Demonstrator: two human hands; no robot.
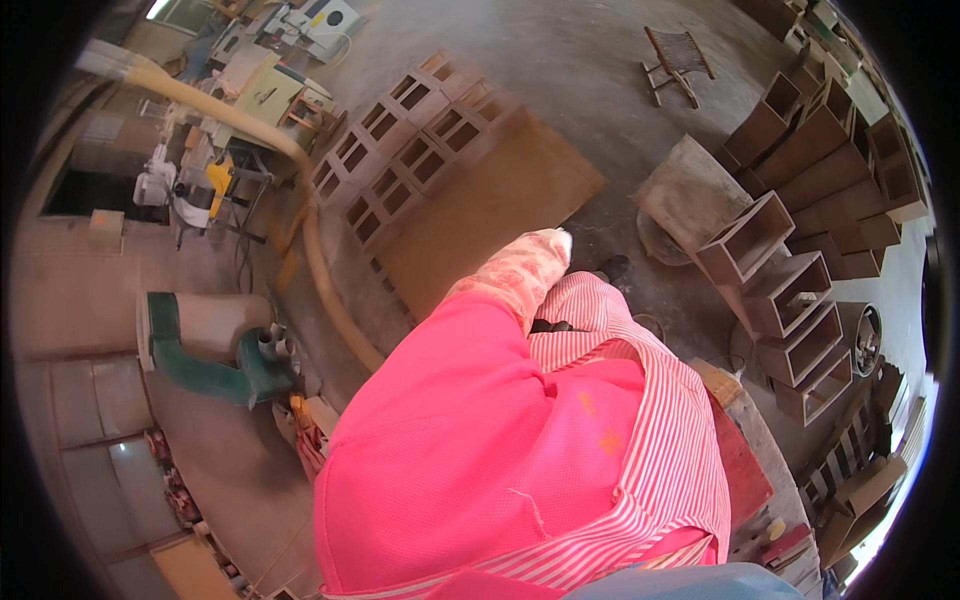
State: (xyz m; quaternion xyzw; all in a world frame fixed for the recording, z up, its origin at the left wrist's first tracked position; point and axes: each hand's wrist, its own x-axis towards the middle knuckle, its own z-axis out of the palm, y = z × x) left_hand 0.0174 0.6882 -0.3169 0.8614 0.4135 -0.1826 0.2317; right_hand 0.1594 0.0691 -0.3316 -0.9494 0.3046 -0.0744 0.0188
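My left arm, in a bright pink sleeve with a patterned pink sleeve cover (510, 270), reaches forward over my lap. Only a small white bit of my left hand (567, 243) shows at the cuff, so its fingers and anything in them are hidden. A red-and-white striped apron (655, 430) covers my front and knee. Something dark (552, 326) peeks out between the sleeve and the apron; I cannot make out what it is. My right hand is not in view. Beyond the left cuff lies a large brown board (510, 195).
Wooden frames with paired openings (420, 158) stand in rows beside the board. Open wooden boxes (750, 238) are stacked at right, near a slab-topped drum (695, 185). A folding stool (680, 55) stands far off. At left are a thick yellowish hose (320, 240) and green ducting (200, 360).
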